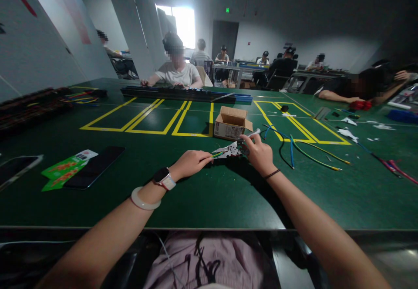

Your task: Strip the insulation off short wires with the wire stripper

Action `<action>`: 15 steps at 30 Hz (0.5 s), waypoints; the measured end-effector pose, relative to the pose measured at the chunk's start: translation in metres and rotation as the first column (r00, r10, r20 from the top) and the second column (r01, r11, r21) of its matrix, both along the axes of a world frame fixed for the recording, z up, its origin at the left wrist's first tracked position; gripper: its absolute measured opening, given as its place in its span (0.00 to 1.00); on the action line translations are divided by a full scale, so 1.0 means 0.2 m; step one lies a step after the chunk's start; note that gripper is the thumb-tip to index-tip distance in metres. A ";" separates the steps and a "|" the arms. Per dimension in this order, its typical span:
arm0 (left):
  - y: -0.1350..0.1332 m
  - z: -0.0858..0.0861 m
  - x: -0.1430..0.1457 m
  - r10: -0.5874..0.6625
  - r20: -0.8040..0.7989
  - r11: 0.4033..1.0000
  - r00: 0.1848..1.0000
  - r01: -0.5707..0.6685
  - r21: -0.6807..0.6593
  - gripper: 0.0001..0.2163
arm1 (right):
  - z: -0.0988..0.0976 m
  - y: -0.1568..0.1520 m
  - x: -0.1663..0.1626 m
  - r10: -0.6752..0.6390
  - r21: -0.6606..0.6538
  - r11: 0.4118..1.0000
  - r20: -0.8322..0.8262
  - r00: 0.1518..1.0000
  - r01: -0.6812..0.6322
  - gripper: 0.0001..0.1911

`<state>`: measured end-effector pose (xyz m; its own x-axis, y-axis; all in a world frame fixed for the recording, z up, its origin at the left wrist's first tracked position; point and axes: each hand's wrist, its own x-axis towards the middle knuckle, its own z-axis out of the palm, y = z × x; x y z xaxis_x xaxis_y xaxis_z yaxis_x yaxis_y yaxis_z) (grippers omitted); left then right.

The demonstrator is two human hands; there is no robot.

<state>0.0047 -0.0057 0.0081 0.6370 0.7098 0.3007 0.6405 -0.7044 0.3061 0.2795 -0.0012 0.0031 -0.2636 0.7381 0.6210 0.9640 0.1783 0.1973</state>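
Green-and-yellow insulation is seen on the short wire (pixel 218 154), which is positioned above the near middle of the green table (pixel 196 208), in front of the open cardboard box (pixel 229 129). The wire is pinched between the thumb and fingers of the left hand (pixel 192 164), and its exposed length is directed toward the right. The metal pliers (pixel 232 149) are gripped by the handles in the right hand (pixel 259 153), with the head pointed left and set against the wire; whether the jaws are closed on it cannot be told. A watch (pixel 162 176) and a pale bangle (pixel 143 199) are worn on the left arm, and a dark bracelet (pixel 272 173) is worn on the right wrist.

To the right of the right hand, a blue cable (pixel 291 153) and a longer green cable (pixel 311 160) are laid loose on the table. To the left, a dark phone (pixel 98 166) is placed partly over a green packet (pixel 67 168). Rectangles are marked beyond the hands in yellow tape (pixel 146 131). Behind them, long dark strips (pixel 183 93) are laid crosswise, and a co-worker (pixel 179 73) is seated opposite
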 end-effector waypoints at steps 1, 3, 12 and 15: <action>0.00 0.00 0.00 0.002 -0.007 1.000 1.000 -0.002 -0.006 0.14 | 0.00 0.00 0.00 -0.007 0.015 1.000 0.005 1.000 0.007 0.17; 0.00 0.00 0.00 0.002 -0.016 1.000 1.000 -0.003 -0.012 0.14 | -0.01 0.01 0.01 -0.012 0.038 0.999 0.018 1.000 0.011 0.16; 0.00 0.00 0.00 -0.025 -0.025 1.000 0.999 0.025 -0.017 0.13 | -0.01 0.01 0.01 0.081 0.066 0.994 0.096 0.992 -0.088 0.22; 0.00 -0.01 0.00 -0.034 -0.033 0.999 0.999 0.033 -0.030 0.13 | 0.01 0.00 0.01 0.107 0.102 0.988 0.093 0.990 -0.117 0.21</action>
<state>0.0037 -0.0053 0.0071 0.6701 0.6962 0.2575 0.6269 -0.7166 0.3058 0.2821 -0.0005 0.0044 -0.3976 0.6318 0.6654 0.9173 0.2577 0.3034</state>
